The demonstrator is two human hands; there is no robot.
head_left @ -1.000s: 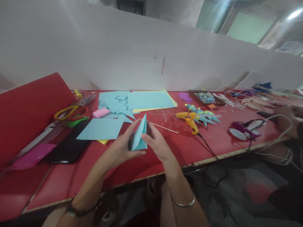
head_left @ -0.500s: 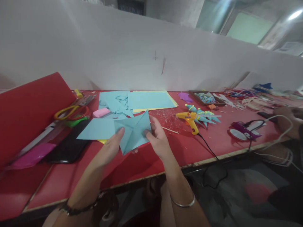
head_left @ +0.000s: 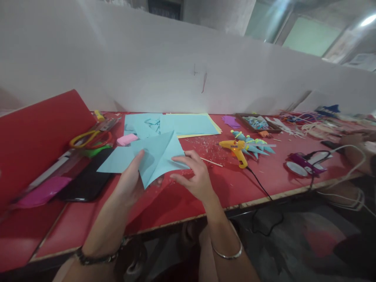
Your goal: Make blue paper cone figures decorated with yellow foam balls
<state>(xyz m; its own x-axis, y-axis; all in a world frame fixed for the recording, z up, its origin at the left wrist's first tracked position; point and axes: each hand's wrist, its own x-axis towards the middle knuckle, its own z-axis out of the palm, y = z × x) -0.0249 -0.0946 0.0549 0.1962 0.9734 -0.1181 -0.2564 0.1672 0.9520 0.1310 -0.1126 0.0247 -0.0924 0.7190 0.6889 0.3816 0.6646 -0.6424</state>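
A light blue sheet with creases (head_left: pixel 160 156) is pinched at its left side by my left hand (head_left: pixel 132 178), thumb on top. My right hand (head_left: pixel 195 172) is at the sheet's right edge with fingers apart; whether a fingertip touches the paper is hard to tell. Another blue sheet (head_left: pixel 113 160) lies flat to the left. Behind are blue scraps (head_left: pixel 147 125) and a stack of blue and yellow paper (head_left: pixel 190 124). A thin white stick (head_left: pixel 212 161) rests right of my right hand.
A yellow glue gun (head_left: pixel 235 150) with a cord lies beside blue paper cones (head_left: pixel 255 147). Scissors (head_left: pixel 88 141), a pink eraser (head_left: pixel 127 139) and a black phone (head_left: pixel 88 180) are at left. A tray (head_left: pixel 258 123), a purple device (head_left: pixel 307 164) and another person's hand (head_left: pixel 357 147) are at right.
The creased sheet has opened out from its more folded shape and shifted slightly left. My right hand has let go of its right part, and its fingers have spread.
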